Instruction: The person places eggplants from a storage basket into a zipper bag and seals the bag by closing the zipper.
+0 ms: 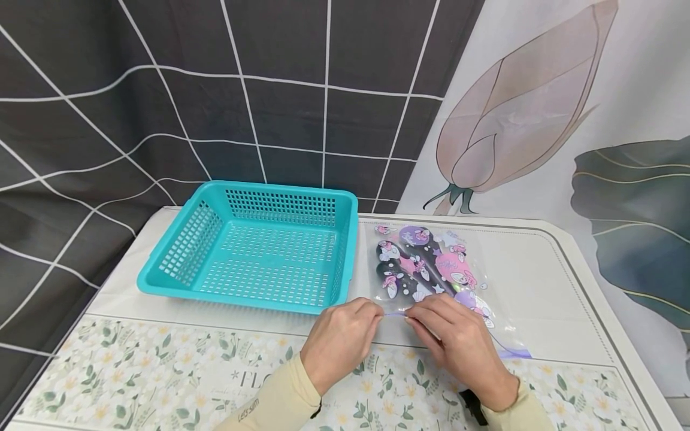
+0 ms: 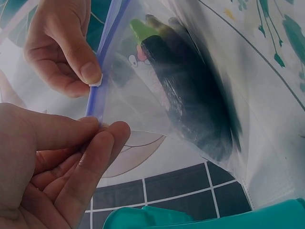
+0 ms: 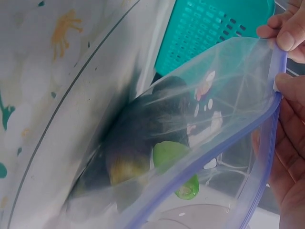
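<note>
A clear zip bag (image 1: 450, 266) printed with pink and purple cartoon figures lies on the table, with dark eggplants (image 2: 186, 95) inside. One eggplant's green cap (image 3: 169, 155) shows through the plastic. My left hand (image 1: 341, 341) pinches the bag's near left corner, at the end of the purple zip strip (image 3: 224, 150). Close beside it, my right hand (image 1: 458, 338) pinches the small white slider (image 2: 96, 82) between thumb and fingers. In the right wrist view the bag's mouth gapes on the side away from the left hand.
A turquoise perforated basket (image 1: 280, 305) stands to the left of the bag, with nothing in it. Under the forearms lies a floral-patterned table cover (image 1: 178, 371). A dark gridded curtain (image 1: 286, 114) and a white flower-printed one (image 1: 517, 120) hang behind the table.
</note>
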Demonstrator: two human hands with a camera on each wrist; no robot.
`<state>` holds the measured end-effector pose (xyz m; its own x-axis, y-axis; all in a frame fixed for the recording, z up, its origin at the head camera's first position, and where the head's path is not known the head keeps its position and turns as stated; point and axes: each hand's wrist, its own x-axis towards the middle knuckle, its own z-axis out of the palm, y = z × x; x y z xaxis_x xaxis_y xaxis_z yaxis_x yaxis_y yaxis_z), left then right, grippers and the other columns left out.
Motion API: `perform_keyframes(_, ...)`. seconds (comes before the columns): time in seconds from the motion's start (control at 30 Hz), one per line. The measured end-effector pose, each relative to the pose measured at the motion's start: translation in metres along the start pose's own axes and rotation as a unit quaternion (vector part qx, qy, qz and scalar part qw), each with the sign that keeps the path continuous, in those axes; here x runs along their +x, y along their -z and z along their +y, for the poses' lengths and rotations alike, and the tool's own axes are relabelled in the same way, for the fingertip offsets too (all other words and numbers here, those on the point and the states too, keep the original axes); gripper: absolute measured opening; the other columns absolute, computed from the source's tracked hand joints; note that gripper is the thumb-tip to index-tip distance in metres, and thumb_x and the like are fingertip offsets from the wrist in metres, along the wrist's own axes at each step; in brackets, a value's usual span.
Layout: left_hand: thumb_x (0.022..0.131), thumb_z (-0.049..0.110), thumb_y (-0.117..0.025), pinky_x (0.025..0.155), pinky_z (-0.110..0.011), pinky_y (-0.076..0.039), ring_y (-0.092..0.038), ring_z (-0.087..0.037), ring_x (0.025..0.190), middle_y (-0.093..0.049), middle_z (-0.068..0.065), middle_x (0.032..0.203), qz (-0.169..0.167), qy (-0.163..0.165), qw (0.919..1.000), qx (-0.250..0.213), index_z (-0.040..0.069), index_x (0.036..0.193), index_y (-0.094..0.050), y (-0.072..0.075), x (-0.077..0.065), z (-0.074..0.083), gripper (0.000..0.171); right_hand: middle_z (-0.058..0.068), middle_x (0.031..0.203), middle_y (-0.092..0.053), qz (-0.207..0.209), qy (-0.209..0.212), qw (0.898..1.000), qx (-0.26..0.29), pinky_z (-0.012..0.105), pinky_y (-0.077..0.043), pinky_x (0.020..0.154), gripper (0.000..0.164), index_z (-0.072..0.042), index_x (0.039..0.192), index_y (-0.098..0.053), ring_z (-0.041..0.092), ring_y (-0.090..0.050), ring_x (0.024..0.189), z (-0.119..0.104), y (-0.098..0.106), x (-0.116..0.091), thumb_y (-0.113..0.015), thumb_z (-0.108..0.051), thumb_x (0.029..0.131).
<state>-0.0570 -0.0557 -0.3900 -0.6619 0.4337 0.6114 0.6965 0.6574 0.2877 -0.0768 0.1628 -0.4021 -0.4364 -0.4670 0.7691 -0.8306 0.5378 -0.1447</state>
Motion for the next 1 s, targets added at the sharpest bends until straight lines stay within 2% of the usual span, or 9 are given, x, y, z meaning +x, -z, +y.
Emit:
perform_keyframes(0.47,0.085,0.001,-0.075,0.067,-0.022,-0.058,-0.071,-0.012,0.074,-0.073,-0.003,0.088,-0.008,0.001,0.9999,-0.010,0.006,0.089,-0.073,0.0006,0.0000,-0.0013,0.007,-0.002,0.088,-0.071,-0.001,0.004,1.000,0.011,0.032,-0.056,0.069,0.033,-0.009,0.089,-0.076,0.016,-0.065,0.080,0.0024,0.0025,0.0011,-0.055,-0.029,0.105)
perform_keyframes(0.7,0.089,0.003,-0.072,0.068,-0.021,-0.059,-0.072,-0.013,0.075,-0.073,-0.004,0.088,-0.009,0.000,0.9999,-0.010,0.006,0.088,-0.073,0.0011,-0.0001,-0.0016,0.004,-0.002,0.089,-0.071,-0.007,0.001,1.000,0.013,0.031,-0.055,0.070,0.033,-0.009,0.090,-0.076,0.016,-0.065,0.080,0.0043,0.0034,0.0005,-0.054,-0.029,0.105)
perform_keyframes(1.0,0.087,0.002,-0.074,0.068,-0.021,-0.059,-0.072,-0.012,0.075,-0.073,-0.004,0.088,-0.010,0.003,0.9999,-0.012,0.005,0.089,-0.073,0.0016,0.0004,-0.0015,0.004,-0.003,0.090,-0.070,-0.011,-0.002,1.000,0.019,0.030,-0.055,0.073,0.031,-0.010,0.090,-0.075,0.016,-0.065,0.082,0.0060,0.0050,-0.0006,-0.055,-0.029,0.104)
